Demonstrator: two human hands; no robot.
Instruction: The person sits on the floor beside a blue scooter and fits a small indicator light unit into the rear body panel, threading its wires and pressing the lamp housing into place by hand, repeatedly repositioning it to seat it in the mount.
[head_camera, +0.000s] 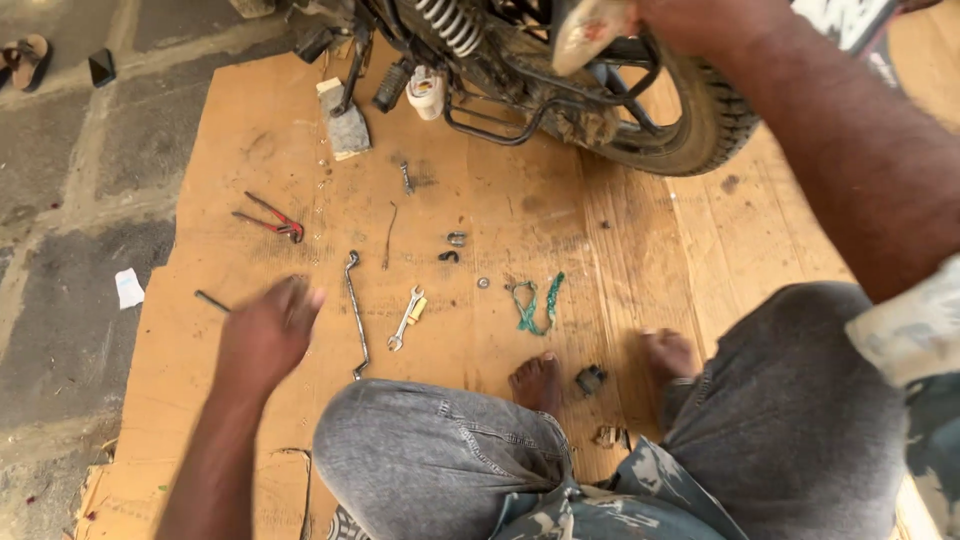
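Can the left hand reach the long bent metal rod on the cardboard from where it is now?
Probably yes: the left hand hovers just beside the bent rod, with only bare cardboard between them.

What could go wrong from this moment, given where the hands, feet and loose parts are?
1. Small parts, such as the washer and the dark part, lie loose on the cardboard beside the bare feet; they might be stepped on or kicked away.
2. The left hand is motion-blurred above the bent rod and spanner, so a fast swipe could scatter them.
3. The right hand grips a rag close to the wheel; it could snag.
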